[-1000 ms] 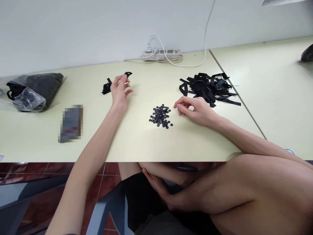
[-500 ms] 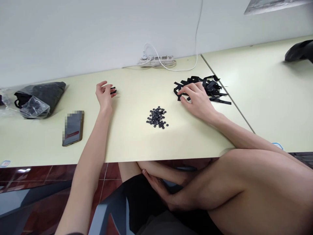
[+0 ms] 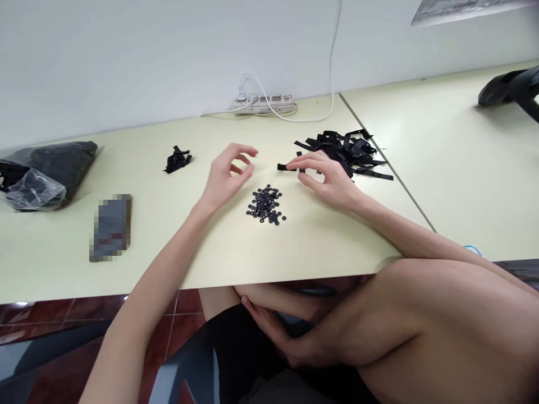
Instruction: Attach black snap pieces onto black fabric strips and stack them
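Observation:
My left hand [image 3: 229, 174] is open above the table, its fingers curved and apart with nothing between them. Farther right, my right hand [image 3: 328, 177] has its fingertips on a short black strap [image 3: 281, 166], whose end sticks out to the left. A loose heap of black straps [image 3: 347, 151] lies behind and to the right of that hand, partly covered by it. Between the two hands and nearer me is a pile of small round black pieces [image 3: 266, 205], perhaps snaps or washers. A smaller bunch of black straps [image 3: 177, 161] rests to the left.
A phone [image 3: 112, 227], blurred out, lies at the left, beyond it a plastic bag with black contents [image 3: 54, 174]. Along the wall sits a power strip [image 3: 263, 104] with a white cord. A black object [image 3: 511, 92] stands far right. A table seam [image 3: 387, 160] runs at the right.
My left hand has left the small bunch of straps and moved right, toward the middle. My right hand has shifted slightly left from the heap, with a strap at its fingertips.

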Tool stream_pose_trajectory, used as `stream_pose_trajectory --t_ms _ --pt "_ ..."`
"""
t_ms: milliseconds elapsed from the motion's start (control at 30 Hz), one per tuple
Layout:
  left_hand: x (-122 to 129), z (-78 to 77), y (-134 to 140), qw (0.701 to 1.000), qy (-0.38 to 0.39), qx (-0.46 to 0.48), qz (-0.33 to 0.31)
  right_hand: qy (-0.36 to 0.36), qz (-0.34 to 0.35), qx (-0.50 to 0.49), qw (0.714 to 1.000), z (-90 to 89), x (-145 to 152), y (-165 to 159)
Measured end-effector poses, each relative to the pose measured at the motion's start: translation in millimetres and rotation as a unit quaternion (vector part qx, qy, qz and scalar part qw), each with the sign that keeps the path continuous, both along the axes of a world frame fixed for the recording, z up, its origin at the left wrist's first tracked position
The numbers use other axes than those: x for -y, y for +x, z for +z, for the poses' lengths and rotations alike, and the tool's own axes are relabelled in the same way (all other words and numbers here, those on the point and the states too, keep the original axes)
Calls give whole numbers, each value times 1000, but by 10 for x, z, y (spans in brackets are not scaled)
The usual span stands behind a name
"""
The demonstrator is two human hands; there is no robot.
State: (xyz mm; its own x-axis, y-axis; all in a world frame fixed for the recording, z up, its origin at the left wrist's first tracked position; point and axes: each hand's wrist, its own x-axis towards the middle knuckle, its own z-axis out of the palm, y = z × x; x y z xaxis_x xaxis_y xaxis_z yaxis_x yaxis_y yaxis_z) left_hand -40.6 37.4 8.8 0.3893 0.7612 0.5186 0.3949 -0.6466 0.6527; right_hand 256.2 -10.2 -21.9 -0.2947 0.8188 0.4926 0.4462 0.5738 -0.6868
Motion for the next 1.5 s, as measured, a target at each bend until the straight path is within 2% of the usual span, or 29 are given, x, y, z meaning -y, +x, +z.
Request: stream_pose_trajectory --t_ms 67,167,367,467,600,700,800,1167,1333,1500 --pt "137 31 100 996 34 -56 -68 -68 67 -70 993 39 49 -40" --pt "262 32 193 987 67 -118 -90 -135 131 -144 972 52 96 -87" --pt "257 3 222 995 -10 -63 -76 -165 149 -163 961 78 140 -126" --pt "205 4 200 997 -52 -20 -59 -140 116 -132 974 62 155 -144" --pt "93 -61 153 987 -132 83 -34 -40 54 9 998 -12 145 -155" --pt "-4 -150 121 965 -195 178 -3 -14 58 87 994 -50 128 -176" --pt "-72 -225 113 947 -228 226 10 5 75 134 988 -68 122 -222" --pt "-190 -400 169 931 -221 290 14 -23 70 116 991 -79 111 -247" --pt "-140 -352 168 933 -206 294 24 -4 83 128 988 -76 115 -254" --pt "-64 -300 175 925 -234 299 10 -12 92 119 989 -80 93 -267"
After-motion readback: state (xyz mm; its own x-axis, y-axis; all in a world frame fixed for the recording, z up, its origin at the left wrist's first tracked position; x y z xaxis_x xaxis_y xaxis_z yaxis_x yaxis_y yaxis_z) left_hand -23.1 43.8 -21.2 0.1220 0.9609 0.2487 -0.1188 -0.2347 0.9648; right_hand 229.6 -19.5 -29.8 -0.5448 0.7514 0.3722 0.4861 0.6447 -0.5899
